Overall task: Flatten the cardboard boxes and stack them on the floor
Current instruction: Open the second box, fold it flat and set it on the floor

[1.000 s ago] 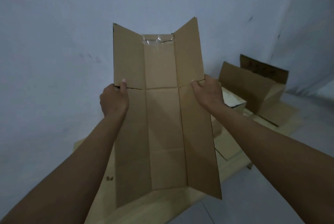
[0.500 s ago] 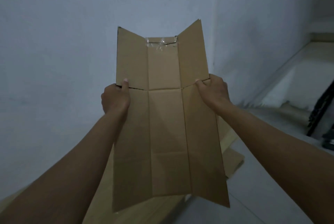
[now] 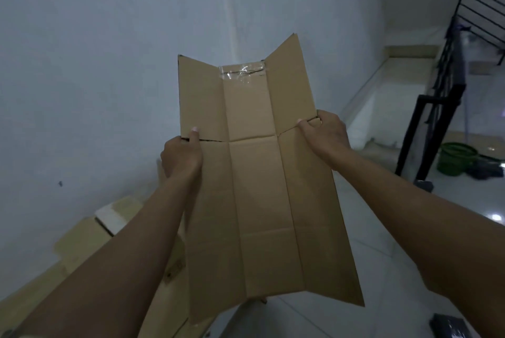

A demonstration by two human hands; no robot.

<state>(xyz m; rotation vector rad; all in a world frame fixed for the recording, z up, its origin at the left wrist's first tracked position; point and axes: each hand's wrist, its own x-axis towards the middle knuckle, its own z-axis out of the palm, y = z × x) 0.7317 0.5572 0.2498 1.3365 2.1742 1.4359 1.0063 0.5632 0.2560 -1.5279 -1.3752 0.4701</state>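
Note:
I hold a flattened brown cardboard box (image 3: 259, 201) upright in front of me, its side panels bent slightly toward me. Clear tape remains at the top of its middle panel. My left hand (image 3: 181, 158) grips the left edge at the horizontal crease, thumb on the front. My right hand (image 3: 325, 134) grips the right edge at the same crease. More flattened cardboard (image 3: 90, 242) lies on the floor at the lower left, partly hidden by my left arm.
A pale wall fills the left and back. White tiled floor (image 3: 382, 269) spreads to the right. A black metal stair railing (image 3: 437, 108) stands at the right, with a green basin (image 3: 455, 158) beyond it. A dark object (image 3: 448, 325) lies at the bottom right.
My view has swung to the right: the open boxes by the wall have left the frame and the railing and basin have come in. Both hands keep the same grip on the box.

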